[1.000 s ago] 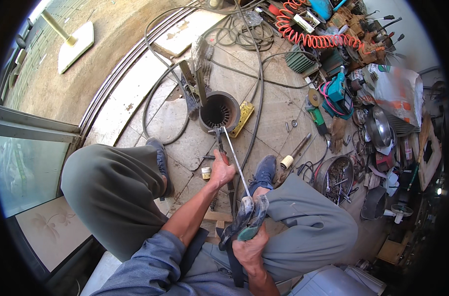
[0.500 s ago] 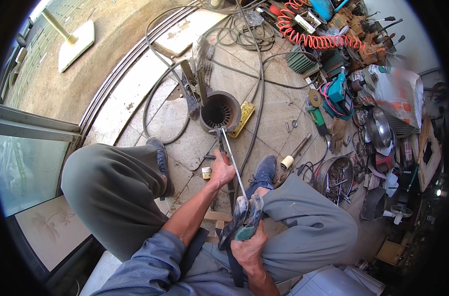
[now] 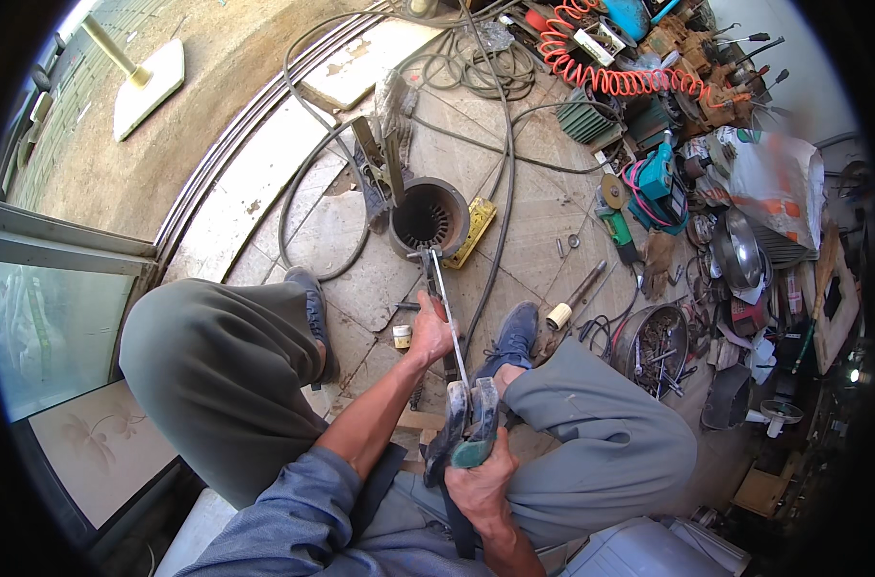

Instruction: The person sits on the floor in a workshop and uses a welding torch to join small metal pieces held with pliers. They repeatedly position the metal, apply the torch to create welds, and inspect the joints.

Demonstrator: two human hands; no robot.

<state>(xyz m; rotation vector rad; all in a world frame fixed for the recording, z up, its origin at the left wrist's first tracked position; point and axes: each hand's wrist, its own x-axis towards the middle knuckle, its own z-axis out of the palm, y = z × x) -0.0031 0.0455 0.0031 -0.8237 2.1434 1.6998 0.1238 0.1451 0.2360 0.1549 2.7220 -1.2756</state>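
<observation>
My left hand (image 3: 432, 332) is closed around a long dark metal bar with a crosspiece (image 3: 424, 274), between my legs. My right hand (image 3: 481, 486) grips the black and green handle (image 3: 461, 431) of a hacksaw-like tool. That tool's long pale strip (image 3: 449, 317) runs forward past my left hand to the crosspiece end of the bar, just in front of a hollow grey metal cylinder (image 3: 428, 216) with a slotted interior. A small white jar (image 3: 402, 338) stands left of my left hand. I cannot make out what the pale strip touches.
Beside the cylinder lie a yellow metal piece (image 3: 474, 231) and an upright metal bracket (image 3: 380, 173). Hoses cross the tiled floor. Power tools (image 3: 657, 188), an orange coiled hose (image 3: 620, 77) and a metal basin of parts (image 3: 649, 351) crowd the right. A glass door (image 3: 57, 327) is at left.
My right hand and the tool's handle have shifted slightly to the left, so the pale strip lies closer along the dark bar. My left hand stays about where it was.
</observation>
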